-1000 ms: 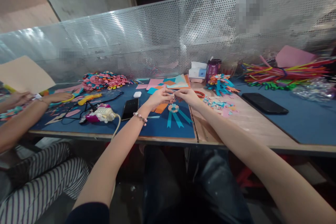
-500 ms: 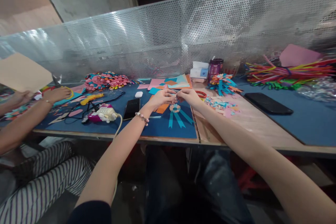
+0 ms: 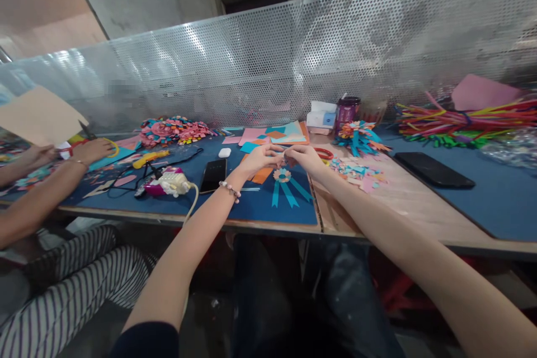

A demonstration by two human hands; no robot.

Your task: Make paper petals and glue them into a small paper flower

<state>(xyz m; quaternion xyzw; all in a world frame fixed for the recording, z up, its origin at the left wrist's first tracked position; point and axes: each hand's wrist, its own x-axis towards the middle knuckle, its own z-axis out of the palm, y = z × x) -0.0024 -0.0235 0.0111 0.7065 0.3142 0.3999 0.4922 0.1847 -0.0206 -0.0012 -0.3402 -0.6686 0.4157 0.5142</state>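
Working over a blue mat, you bring both bare hands together at center, the left hand meeting the right hand just past a paper rosette. Your fingers are bent and drawn in, their tips nearly touching; anything pinched between them is too small to make out, so whether either hand grips cannot be told. The peach-and-blue rosette lies on the mat, nearer you than your fingertips, its blue tails fanned from 5 to 7 o'clock. A beaded bracelet rings your left wrist.

Taking the rosette as the dial's middle, with 12 pointing away from you, orange paper sits close by at 9, a phone farther out the same way, then a power strip. A white case rests at 10; colored sheets overlap at 12. Out at 2 stand a purple cup and a white box, with a blue-and-orange bunch before the cup. Paper scraps scatter at 3, short of a black slab. Far out at 10, a co-worker's hands hold a cream sheet and scissors.
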